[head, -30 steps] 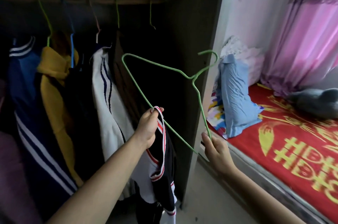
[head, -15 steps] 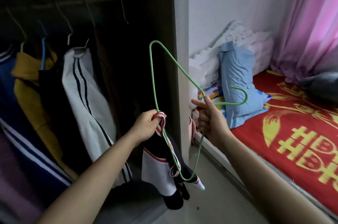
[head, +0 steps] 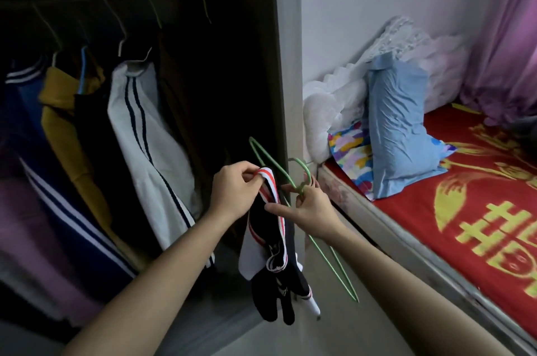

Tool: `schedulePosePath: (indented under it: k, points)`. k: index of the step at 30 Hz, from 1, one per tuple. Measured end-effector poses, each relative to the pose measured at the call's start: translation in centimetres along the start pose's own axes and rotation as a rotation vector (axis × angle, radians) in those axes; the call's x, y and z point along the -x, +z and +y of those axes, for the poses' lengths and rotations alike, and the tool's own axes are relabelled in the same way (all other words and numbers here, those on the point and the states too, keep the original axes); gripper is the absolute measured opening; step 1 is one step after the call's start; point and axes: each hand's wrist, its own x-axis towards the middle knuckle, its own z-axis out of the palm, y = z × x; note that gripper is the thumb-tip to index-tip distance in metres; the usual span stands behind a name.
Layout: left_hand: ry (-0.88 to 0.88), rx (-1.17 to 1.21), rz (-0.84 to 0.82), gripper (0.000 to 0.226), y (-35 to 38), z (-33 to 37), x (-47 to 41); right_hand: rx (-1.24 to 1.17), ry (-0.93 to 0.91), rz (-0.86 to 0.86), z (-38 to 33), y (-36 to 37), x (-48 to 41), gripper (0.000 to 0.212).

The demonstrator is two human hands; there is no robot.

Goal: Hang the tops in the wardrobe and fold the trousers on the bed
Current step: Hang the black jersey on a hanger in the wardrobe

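By the wardrobe (head: 286, 64), left hand (head: 235, 192) is pinching the top (head: 273, 242), right hand (head: 313, 210) is gripping the hanger (head: 334, 265); the collar (head: 266, 174) likely needs spreading.

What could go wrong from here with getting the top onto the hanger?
1. The top hangs bunched, pinched at its collar by the left hand, so the hanger may catch in a fold instead of the neck opening.
2. The right hand holds the hanger only near its hook, with the long end pointing down; it could twist or slip.
3. Both sit close to the wardrobe edge, which the hanger might knock.
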Motion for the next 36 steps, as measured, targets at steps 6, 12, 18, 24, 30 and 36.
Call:
schedulePosePath:
  k: [6,12,18,24,30,36]
  points:
    - [0.032,-0.219,-0.116,0.014,-3.0,-3.2,0.6,0.185,0.014,0.221,-0.1,0.7,-1.0,0.044]
    - [-0.049,-0.006,-0.225,0.004,-3.8,-5.7,1.3,0.216,-0.034,0.217,-2.3,0.8,-0.9,0.03]
    - [-0.255,0.274,-0.219,0.043,-2.7,-5.9,0.9,0.034,0.042,0.051,-2.7,0.8,1.0,0.017]
    - [-0.149,-0.033,-0.024,0.043,-2.0,-6.2,-0.4,0.0,-0.048,0.125,-1.8,-0.7,2.6,0.026]
    - [-0.251,-0.046,0.046,0.024,-1.9,-7.8,-2.1,-0.028,-0.079,0.104,-2.4,-2.7,4.8,0.023]
    - [-0.276,-0.001,0.089,0.029,-2.7,-9.7,-2.1,-0.127,-0.022,0.023,-3.5,-4.0,5.3,0.024]
